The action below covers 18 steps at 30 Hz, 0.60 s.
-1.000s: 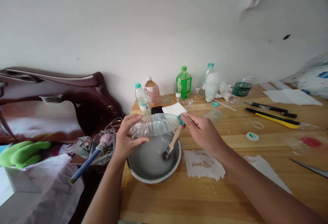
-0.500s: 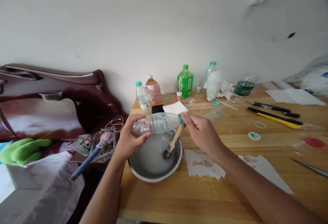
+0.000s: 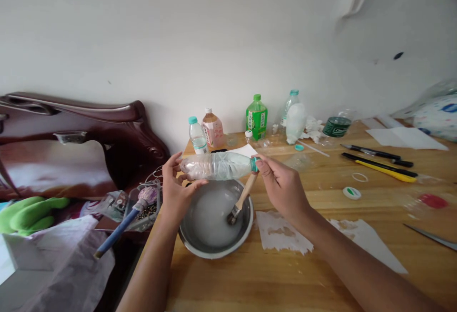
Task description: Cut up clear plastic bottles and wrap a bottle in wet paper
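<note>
A clear plastic bottle (image 3: 223, 166) lies sideways in the air over a steel bowl (image 3: 216, 255). My right hand (image 3: 283, 186) is closed on its teal cap end. Around its base end curls my left hand (image 3: 176, 188), thumb underneath and index finger lifted, in a loose hold. Whitish liquid (image 3: 210, 219) fills part of the bowl. A wooden-handled brush (image 3: 243, 200) leans in the bowl, bristles down in the liquid, its handle top just under the bottle's cap.
Torn white paper (image 3: 283, 232) lies right of the bowl. Behind stand a teal-capped bottle (image 3: 197, 136), a pink-labelled bottle (image 3: 213, 129), a green bottle (image 3: 256, 118) and a white-coated bottle (image 3: 296, 121). A yellow cutter (image 3: 387, 171), pens (image 3: 373, 151) and a pointed metal blade (image 3: 430, 237) lie right.
My left hand has slid left to the bottle's base and loosened its fingers. The bottle is a little higher in view and more level. My right hand stays at the cap.
</note>
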### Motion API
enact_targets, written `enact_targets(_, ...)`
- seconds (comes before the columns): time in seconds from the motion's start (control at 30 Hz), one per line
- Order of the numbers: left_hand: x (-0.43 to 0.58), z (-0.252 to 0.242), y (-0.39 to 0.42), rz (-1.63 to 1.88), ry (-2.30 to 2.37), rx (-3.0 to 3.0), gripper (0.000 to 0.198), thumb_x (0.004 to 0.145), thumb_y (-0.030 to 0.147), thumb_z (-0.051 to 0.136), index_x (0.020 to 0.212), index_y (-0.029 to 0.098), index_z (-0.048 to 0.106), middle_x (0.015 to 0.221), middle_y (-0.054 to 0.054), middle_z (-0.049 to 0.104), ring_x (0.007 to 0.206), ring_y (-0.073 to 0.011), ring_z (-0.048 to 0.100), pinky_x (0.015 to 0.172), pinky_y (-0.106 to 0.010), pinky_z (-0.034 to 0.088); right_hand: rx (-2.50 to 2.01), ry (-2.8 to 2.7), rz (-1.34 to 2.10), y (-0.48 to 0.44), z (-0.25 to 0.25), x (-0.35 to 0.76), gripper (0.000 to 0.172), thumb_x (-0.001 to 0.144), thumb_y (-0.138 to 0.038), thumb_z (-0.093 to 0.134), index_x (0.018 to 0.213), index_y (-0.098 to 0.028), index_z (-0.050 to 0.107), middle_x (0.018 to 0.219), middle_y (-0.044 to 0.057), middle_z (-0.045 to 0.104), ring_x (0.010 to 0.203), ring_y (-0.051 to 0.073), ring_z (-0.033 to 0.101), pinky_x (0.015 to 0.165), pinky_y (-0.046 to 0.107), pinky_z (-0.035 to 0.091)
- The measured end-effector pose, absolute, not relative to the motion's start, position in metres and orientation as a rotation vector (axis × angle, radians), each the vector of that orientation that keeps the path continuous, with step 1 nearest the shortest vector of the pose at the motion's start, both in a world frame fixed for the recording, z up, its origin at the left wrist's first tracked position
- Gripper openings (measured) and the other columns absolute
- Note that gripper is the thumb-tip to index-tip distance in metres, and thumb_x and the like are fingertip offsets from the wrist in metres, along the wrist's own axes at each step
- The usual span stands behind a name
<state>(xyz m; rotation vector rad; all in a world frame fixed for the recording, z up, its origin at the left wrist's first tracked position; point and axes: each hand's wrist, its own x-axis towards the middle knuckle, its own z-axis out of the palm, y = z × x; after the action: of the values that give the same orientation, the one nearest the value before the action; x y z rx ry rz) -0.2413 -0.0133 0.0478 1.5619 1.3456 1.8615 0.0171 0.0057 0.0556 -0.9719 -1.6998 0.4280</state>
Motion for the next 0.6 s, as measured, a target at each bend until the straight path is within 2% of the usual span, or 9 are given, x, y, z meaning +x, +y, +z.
enact_targets(0.17,-0.237,0.055,-0.018,1.897,1.272,1.456,0.079,0.056,0.019,0.092,0.126,0.029,0.056,0.097,0.002,0.056,0.073,-0.0075,0.055,0.064,-0.017,0.05,-0.972,-1.694,0.385,0.005,0.055,0.018,0.037,0.103,-0.038,0.042,0.11,-0.014,0.069,0.089,0.007,0.072,0.082,0.019,0.066,0.076,0.029,0.047)
enact_targets(0.23,-0.238,0.057,-0.021,1.846,1.221,1.423,0.07,0.06,0.018,0.09,0.123,0.026,0.059,0.094,0.001,0.062,0.07,-0.007,0.058,0.064,-0.017,0.051,-0.959,-1.692,0.379,0.006,0.055,0.019,0.037,0.103,-0.038,0.043,0.112,-0.013,0.068,0.092,0.007,0.072,0.084,0.02,0.066,0.077,0.029,0.047)
enact_targets(0.3,-0.241,0.058,-0.025,1.769,1.144,1.4,0.064,0.063,0.02,0.089,0.121,0.025,0.062,0.09,0.001,0.067,0.065,-0.0068,0.06,0.057,-0.015,0.05,-0.939,-1.701,0.386,0.007,0.054,0.022,0.036,0.103,-0.038,0.045,0.114,-0.012,0.068,0.093,0.007,0.072,0.084,0.019,0.066,0.077,0.028,0.048)
enact_targets(0.4,-0.248,0.062,-0.031,1.582,1.008,1.379,0.071,0.068,0.026,0.087,0.132,0.027,0.056,0.084,0.0,0.071,0.044,-0.0044,0.054,0.038,-0.013,0.041,-0.908,-1.746,0.444,0.012,0.054,0.027,0.036,0.102,-0.038,0.046,0.114,-0.013,0.069,0.092,0.007,0.072,0.082,0.019,0.067,0.076,0.028,0.049)
enact_targets(0.47,-0.252,0.066,-0.033,1.453,0.997,1.377,0.075,0.073,0.027,0.084,0.139,0.029,0.049,0.083,-0.001,0.073,0.034,-0.0035,0.05,0.031,-0.014,0.036,-0.885,-1.772,0.481,0.014,0.054,0.03,0.036,0.102,-0.039,0.047,0.115,-0.014,0.069,0.095,0.007,0.073,0.084,0.019,0.068,0.078,0.029,0.049)
enact_targets(0.53,-0.253,0.07,-0.035,1.345,1.064,1.39,0.069,0.079,0.025,0.079,0.14,0.026,0.047,0.08,-0.001,0.073,0.034,-0.0054,0.054,0.033,-0.014,0.039,-0.871,-1.805,0.487,0.016,0.054,0.032,0.035,0.101,-0.039,0.049,0.118,-0.014,0.068,0.1,0.007,0.073,0.088,0.02,0.068,0.079,0.029,0.05)
enact_targets(0.6,-0.255,0.073,-0.037,1.284,1.062,1.392,0.063,0.084,0.023,0.075,0.14,0.023,0.047,0.064,0.002,0.069,0.035,-0.0078,0.057,0.036,-0.013,0.043,-0.873,-1.83,0.482,0.016,0.053,0.031,0.035,0.101,-0.039,0.05,0.119,-0.014,0.068,0.102,0.008,0.073,0.09,0.021,0.068,0.08,0.03,0.049)
